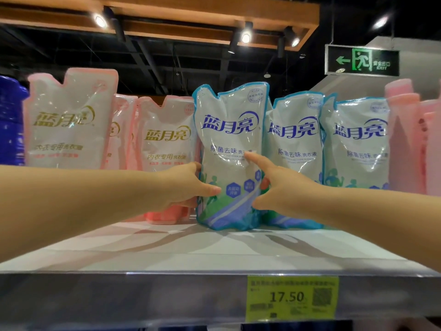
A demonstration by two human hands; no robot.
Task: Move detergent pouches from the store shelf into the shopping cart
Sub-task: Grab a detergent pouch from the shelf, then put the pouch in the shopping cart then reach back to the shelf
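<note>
The blue-edged pouch [230,149] is glossy plastic film, wrinkled and catching glare, as are the pink-edged pouches [69,120]. The shelf [167,249] looks smooth with a dull sheen; its price label [292,298] looks like paper. Overhead beams [167,10] look wood-grained

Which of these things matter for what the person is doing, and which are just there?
In the job: held blue pouch, left hand, right hand, other blue pouches, pink pouches, shelf.
Just there: pink bottles, dark blue container, price tag, exit sign.
</note>
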